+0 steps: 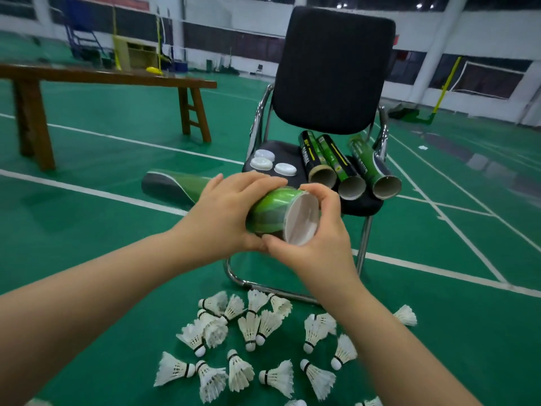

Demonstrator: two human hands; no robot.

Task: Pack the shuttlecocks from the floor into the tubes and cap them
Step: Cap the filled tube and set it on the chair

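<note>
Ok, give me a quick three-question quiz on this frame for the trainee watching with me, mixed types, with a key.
1. True or false: the green tube held in both hands already has a white cap pressed on its near end.
2. How many open tubes lie on the chair seat? A) two B) three C) five
3. Fill in: the loose white caps sit on the chair seat to the ____ of the open tubes, as seen in the picture.

Key
1. True; the right hand is at that capped end, the left hand grips the body.
2. B
3. left
</note>
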